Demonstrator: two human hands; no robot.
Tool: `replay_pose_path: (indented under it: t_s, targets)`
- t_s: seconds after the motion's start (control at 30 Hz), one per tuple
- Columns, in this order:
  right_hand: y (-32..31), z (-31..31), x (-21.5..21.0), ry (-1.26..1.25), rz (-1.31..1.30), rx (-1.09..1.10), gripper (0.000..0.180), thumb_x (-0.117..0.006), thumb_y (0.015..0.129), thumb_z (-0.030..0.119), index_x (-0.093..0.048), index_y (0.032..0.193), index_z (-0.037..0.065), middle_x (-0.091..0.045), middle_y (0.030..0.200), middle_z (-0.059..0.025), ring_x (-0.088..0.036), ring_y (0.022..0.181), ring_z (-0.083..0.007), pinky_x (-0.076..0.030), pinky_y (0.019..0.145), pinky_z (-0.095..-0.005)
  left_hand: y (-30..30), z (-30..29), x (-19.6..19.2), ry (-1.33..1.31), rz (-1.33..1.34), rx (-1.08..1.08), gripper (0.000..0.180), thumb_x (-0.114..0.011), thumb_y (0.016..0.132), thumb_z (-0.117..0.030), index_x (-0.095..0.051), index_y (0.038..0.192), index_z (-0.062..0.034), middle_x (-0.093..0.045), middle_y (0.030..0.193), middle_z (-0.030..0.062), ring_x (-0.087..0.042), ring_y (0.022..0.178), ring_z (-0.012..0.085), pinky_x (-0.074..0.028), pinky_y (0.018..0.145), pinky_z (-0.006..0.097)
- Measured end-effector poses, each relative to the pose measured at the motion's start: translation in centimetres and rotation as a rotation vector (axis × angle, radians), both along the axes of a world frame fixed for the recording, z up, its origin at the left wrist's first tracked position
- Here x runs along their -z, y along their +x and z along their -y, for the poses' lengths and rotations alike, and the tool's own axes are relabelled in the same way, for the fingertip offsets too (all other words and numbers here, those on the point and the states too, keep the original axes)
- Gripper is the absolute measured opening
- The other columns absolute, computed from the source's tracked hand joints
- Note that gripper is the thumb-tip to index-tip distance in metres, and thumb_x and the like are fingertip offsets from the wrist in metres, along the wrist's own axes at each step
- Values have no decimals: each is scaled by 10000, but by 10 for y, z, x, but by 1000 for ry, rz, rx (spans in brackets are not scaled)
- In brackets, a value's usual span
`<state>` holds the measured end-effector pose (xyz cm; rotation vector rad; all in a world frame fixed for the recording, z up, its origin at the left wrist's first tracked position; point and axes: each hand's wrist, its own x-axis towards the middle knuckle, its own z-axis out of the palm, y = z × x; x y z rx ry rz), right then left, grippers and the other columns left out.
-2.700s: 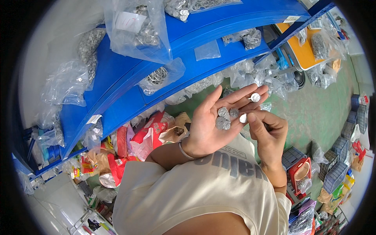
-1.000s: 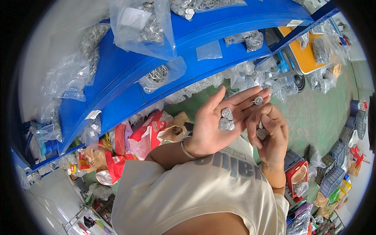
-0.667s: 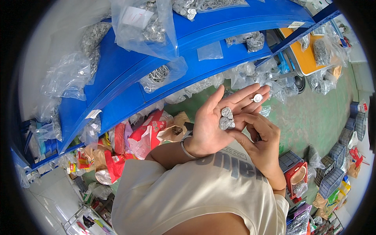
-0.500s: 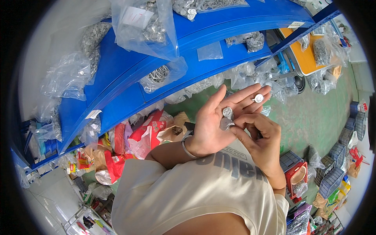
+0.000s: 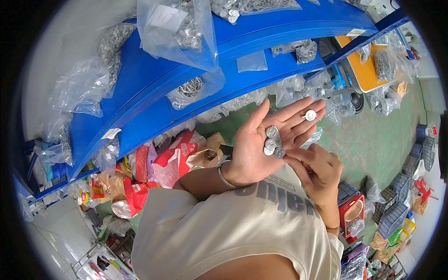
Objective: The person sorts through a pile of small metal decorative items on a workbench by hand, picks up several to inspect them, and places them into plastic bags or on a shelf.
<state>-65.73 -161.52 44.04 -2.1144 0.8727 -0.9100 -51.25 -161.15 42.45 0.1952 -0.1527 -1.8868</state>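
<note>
My left hand (image 5: 254, 150) is held palm up with its fingers stretched out, a pale band round its wrist. Several small round silver-coloured metal discs (image 5: 270, 144) with raised designs rest loosely on its palm. Another round piece (image 5: 310, 115), with a short stem at its side, lies across the fingers near their tips. Thumb and forefinger of my right hand (image 5: 319, 170) are pinched at the edge of a darker disc (image 5: 279, 152) by the palm's edge. The other fingers of that hand are curled in.
Ahead stands a blue shelf rack (image 5: 154, 81) with clear bags of metal parts, such as a hanging bag (image 5: 179, 28). An orange-topped table (image 5: 371, 70) is at the far right. Grey crates (image 5: 394, 217) and a red basket (image 5: 351, 212) stand right; red and brown bags (image 5: 175, 156) lie left.
My right hand has moved slightly right and down, away from the palm's middle. The discs on the left palm, partly covered before, now show more fully and lie face up.
</note>
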Motion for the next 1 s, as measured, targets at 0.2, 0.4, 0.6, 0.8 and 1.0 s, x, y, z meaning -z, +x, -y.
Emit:
replay_pose_path:
  t_s: [0.2, 0.4, 0.6, 0.8, 1.0]
  targets:
    - [7, 0, -13, 329, -28, 63, 284, -745, 668, 73, -624, 916, 6, -574, 664, -70, -518, 492, -101, -392, 443, -243, 1, 0, -4, 8, -10, 24, 660, -127, 935, -480, -272, 1365, -1, -236, 1430, 181, -186, 1347, 277, -172, 1104, 368]
    - [12, -3, -13, 346, -67, 84, 197, -724, 703, 39, -610, 858, 4, -570, 643, -67, -499, 478, -102, -390, 449, -231, 0, -1, -3, 33, 23, 23, 654, -115, 937, -460, -288, 1355, 12, -242, 1424, 193, -194, 1344, 284, -171, 1105, 369]
    - [14, 0, -6, 386, 51, 115, 166, -686, 735, 9, -567, 851, 17, -550, 583, -81, -533, 460, -160, -401, 435, -278, -1, 0, -2, 7, 16, 0, 645, -89, 946, -428, -306, 1340, 36, -272, 1410, 198, -211, 1336, 294, -176, 1102, 365]
    - [27, 2, -6, 142, -144, 94, 224, -616, 786, 32, -541, 997, 39, -591, 648, -131, -579, 505, -306, -429, 431, -369, 0, 0, 2, -28, 103, 16, 616, -196, 949, -438, -347, 1323, 28, -344, 1388, 143, -260, 1322, 249, -181, 1093, 377]
    - [27, 5, -9, 147, -152, 40, 208, -600, 800, 31, -555, 1003, 35, -603, 673, -142, -592, 521, -299, -440, 449, -356, 0, -2, 5, -57, 185, -1, 617, -212, 945, -450, -363, 1320, 17, -374, 1373, 125, -320, 1291, 230, -220, 1071, 358]
